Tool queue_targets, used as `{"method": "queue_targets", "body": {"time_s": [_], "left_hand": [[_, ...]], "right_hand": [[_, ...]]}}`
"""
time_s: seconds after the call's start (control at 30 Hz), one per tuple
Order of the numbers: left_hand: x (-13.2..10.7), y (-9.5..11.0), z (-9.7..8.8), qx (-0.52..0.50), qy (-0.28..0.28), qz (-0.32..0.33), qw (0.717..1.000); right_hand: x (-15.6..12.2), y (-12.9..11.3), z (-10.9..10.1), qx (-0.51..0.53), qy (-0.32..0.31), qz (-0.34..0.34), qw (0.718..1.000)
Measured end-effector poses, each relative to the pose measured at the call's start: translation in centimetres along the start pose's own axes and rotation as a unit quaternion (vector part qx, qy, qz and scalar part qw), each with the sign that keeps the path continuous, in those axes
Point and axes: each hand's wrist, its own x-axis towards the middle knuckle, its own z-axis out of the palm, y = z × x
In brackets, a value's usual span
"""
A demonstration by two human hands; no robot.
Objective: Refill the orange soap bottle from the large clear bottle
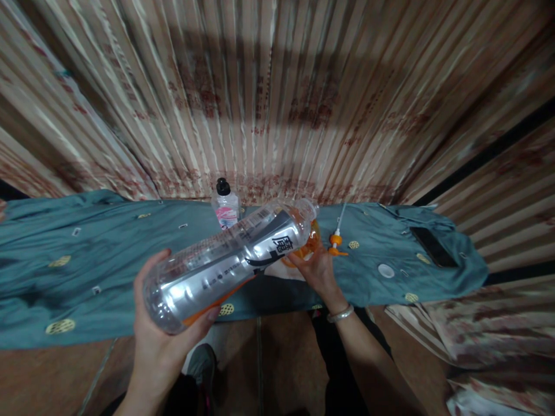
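Observation:
My left hand (162,341) is wrapped round the bottom end of a large clear plastic bottle (234,266) with a silver label. The bottle lies tilted across the view, its open neck pointing right and away from me. My right hand (318,268), with a bracelet on the wrist, grips an orange bottle (313,234), mostly hidden behind the clear bottle and my fingers. The clear bottle's neck is just above the orange bottle; whether they touch I cannot tell. An orange pump head (335,240) with a pale tube lies right of my right hand.
A small clear bottle with a black cap (226,208) stands at the back. A white round cap (385,271) and a dark phone (432,247) lie to the right on the green cloth (108,248). Behind hangs a pleated curtain (269,104).

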Motion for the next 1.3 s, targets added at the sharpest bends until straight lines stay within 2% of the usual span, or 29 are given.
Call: {"method": "queue_targets", "body": {"time_s": [0.3, 0.47, 0.67, 0.83, 1.0, 1.13, 1.3], "left_hand": [[0.4, -0.6, -0.5, 0.023, 0.001, 0.027, 0.999], [0.4, -0.8, -0.4, 0.026, -0.001, 0.022, 0.999], [0.4, -1.0, -0.5, 0.026, 0.002, 0.045, 0.999], [0.3, -0.5, -0.3, 0.026, 0.0, 0.017, 1.0], [0.5, -0.1, -0.6, 0.043, -0.005, 0.03, 0.999], [0.6, -0.2, -0.7, 0.053, -0.003, 0.02, 0.998], [0.5, -0.5, -0.4, 0.036, 0.003, -0.011, 0.999]], "right_hand": [[0.2, 0.0, 0.0, 0.014, -0.004, -0.009, 1.0], [0.1, -0.4, -0.2, 0.018, -0.007, 0.005, 1.0], [0.0, -1.1, -0.4, 0.015, -0.008, 0.023, 1.0], [-0.2, -1.4, -0.3, 0.013, -0.004, 0.021, 1.0], [-0.3, -0.8, -0.2, 0.011, 0.003, -0.001, 1.0], [-0.2, -0.1, -0.1, 0.007, 0.007, -0.021, 1.0], [-0.2, 0.1, 0.0, -0.003, 0.003, -0.012, 1.0]]}}
